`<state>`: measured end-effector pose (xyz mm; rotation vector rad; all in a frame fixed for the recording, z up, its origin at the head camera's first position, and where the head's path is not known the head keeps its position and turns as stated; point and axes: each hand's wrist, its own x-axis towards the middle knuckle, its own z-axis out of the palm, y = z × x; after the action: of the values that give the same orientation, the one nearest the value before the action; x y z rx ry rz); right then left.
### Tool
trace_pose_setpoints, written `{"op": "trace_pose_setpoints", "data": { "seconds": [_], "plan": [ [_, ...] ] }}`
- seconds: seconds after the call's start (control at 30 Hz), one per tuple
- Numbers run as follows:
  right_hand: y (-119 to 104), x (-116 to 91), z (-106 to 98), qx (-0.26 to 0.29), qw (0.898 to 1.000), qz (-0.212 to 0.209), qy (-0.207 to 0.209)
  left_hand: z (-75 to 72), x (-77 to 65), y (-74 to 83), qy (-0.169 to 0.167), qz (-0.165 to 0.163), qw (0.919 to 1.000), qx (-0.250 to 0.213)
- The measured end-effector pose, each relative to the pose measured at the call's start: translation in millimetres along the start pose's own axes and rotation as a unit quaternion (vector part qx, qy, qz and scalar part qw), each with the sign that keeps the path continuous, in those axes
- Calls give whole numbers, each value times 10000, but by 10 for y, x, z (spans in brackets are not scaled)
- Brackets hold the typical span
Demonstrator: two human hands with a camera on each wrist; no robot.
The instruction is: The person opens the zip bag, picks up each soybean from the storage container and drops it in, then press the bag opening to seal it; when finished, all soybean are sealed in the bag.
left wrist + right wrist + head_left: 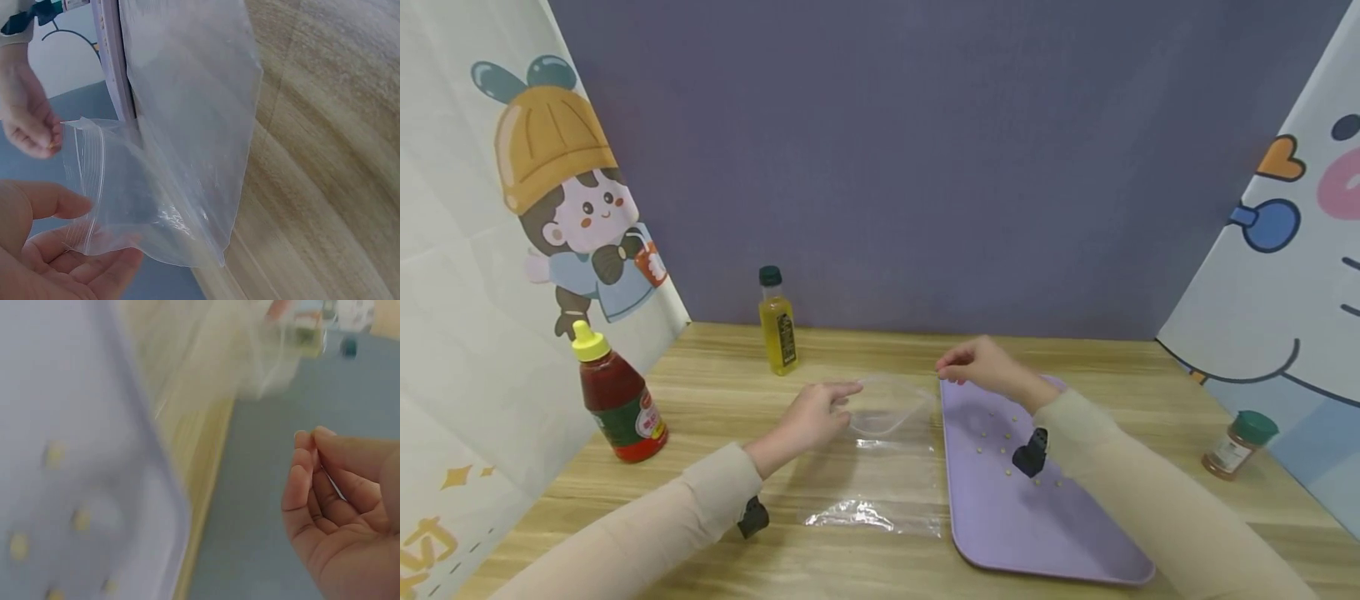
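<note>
A clear zip-lock bag (872, 479) lies on the table with its mouth raised and gaping. My left hand (816, 417) holds the left edge of that mouth; in the left wrist view the thumb (72, 205) is on the near side and the fingers are behind the film. Above the far left corner of the purple tray (1015, 537) is my right hand (988, 367), thumb and index tip pinched together. A speck of yellow, seemingly a small yellow kernel (52, 145), shows between those fingertips. Several similar pale yellow kernels (81, 519) are scattered over the tray.
A red sauce bottle (625, 408) with a yellow cap stands at the left. Farther back is an oil bottle (778, 329) with a dark green cap. A green-lidded spice jar (1236, 446) sits at the right edge. A grey-blue panel (880, 167) borders the table's back.
</note>
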<state>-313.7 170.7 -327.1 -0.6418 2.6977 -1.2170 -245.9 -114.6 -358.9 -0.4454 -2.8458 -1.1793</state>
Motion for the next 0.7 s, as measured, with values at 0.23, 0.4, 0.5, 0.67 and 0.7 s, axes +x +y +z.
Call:
{"op": "trace_pose_setpoints", "data": {
  "seconds": [0.23, 0.4, 0.5, 0.67, 0.7],
  "plan": [
    [-364, 52, 248, -99, 9993, -339, -111, -16, 6, 9, 2, 94, 9999, 37],
    [-430, 96, 375, -460, 9973, -561, -77, -18, 7, 12, -1, 91, 10000, 30],
    [-431, 99, 409, -478, 9974, -539, -52, -13, 4, 10, -33, 61, 10000, -24],
    [-403, 81, 354, -297, 9979, -567, 58, -13, -4, 11, -87, 53, 9999, -76],
    [-388, 76, 326, -251, 9981, -553, 75, -13, -4, 9, -78, 60, 9999, -69]
  ]
}}
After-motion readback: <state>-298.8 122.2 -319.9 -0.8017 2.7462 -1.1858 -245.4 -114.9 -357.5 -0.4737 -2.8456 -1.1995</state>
